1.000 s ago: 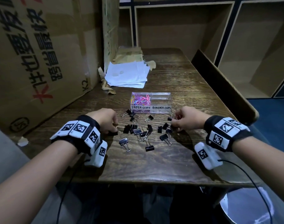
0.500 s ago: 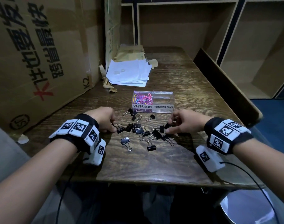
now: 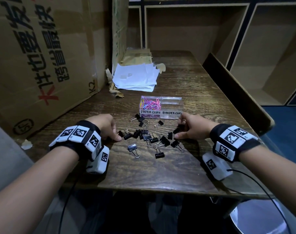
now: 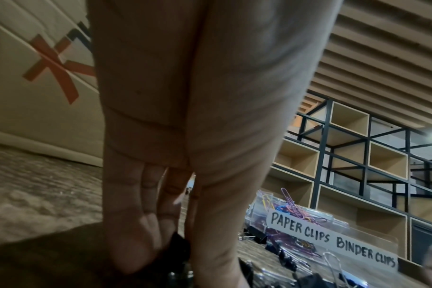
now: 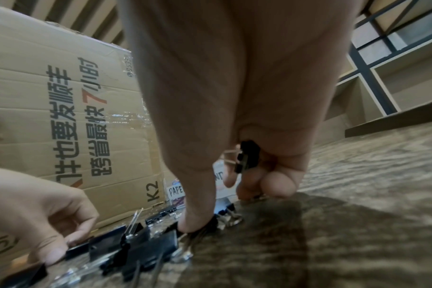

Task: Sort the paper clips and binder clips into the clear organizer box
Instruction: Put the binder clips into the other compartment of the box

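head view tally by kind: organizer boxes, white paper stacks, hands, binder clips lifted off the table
clear organizer box: 1
stack of white paper: 1
hands: 2 (left hand, right hand)
binder clip lifted in the right grip: 1
total: 5

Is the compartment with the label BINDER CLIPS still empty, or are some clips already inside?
Empty, as far as the head view shows. That half of the box looks clear, while the paper clips fill the other half.

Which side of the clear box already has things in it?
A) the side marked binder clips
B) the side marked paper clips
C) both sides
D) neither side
B: colourful paper clips fill the left side of the clear box; the binder clips side looks empty.
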The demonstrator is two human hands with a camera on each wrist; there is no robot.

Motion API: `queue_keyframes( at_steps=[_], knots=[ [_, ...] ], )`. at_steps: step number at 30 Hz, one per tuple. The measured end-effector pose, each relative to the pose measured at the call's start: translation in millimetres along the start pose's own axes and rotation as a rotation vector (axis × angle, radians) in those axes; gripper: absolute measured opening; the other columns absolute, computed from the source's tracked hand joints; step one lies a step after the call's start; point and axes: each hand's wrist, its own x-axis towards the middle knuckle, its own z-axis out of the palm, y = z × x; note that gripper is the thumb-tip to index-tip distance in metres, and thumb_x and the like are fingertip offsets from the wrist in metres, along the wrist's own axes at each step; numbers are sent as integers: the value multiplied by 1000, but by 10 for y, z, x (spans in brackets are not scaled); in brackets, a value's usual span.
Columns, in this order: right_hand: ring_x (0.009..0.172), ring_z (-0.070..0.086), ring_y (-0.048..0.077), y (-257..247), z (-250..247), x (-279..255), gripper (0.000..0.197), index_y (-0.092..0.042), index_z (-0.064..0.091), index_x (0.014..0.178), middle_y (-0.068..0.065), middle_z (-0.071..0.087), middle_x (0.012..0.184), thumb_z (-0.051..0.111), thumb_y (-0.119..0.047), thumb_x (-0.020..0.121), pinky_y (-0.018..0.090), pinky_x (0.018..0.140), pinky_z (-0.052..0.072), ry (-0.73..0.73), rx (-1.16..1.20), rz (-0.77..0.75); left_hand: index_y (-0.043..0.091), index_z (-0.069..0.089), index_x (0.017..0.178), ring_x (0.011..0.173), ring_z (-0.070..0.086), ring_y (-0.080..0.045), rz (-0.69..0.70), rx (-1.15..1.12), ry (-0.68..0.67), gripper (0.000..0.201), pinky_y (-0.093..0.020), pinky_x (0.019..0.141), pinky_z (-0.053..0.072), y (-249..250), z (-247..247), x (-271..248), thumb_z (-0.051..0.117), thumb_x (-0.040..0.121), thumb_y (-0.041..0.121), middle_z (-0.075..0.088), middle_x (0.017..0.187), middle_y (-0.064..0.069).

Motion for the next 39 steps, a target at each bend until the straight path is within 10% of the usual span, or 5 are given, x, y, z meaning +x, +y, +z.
queue_keyframes(
  at_steps=[15,22,25,33,39],
  knots=[
    [92,58,19,31,0,19,36,-21,60,101,-2,62,97,60,-54,87,30,79,46,25,-60,-9,10,56,110,74,63,-18,110,-320,71,26,-35,76,53,47,9,9,43,94,-5,69,91,-8],
    [80,63,15,-3,8,75,18,-15,68,93,2,72,92,66,-31,83,27,69,51,69,-14,38,15,67,89,86,59,-21,64,128,3,44,-29,71,43,119,125,5,58,88,58,65,90,-3],
    [77,62,15,1,10,63,23,-14,68,93,2,72,90,68,-35,83,30,74,52,87,23,32,11,65,102,90,57,-23,72,260,-4,46,-30,73,42,180,113,6,55,92,55,62,97,-4],
    [67,58,9,56,-62,78,17,-15,66,88,-4,66,77,63,-32,85,20,56,43,175,158,-1,17,62,70,69,56,-18,156,241,-147,48,-31,73,42,363,58,46,49,93,58,63,73,1],
    [56,54,-1,-32,-360,365,10,-18,60,84,-11,61,65,65,-27,85,4,45,35,521,359,-41,15,58,85,68,54,-8,467,-72,278,35,-27,58,36,836,-147,120,50,97,47,61,76,5]
  ],
)
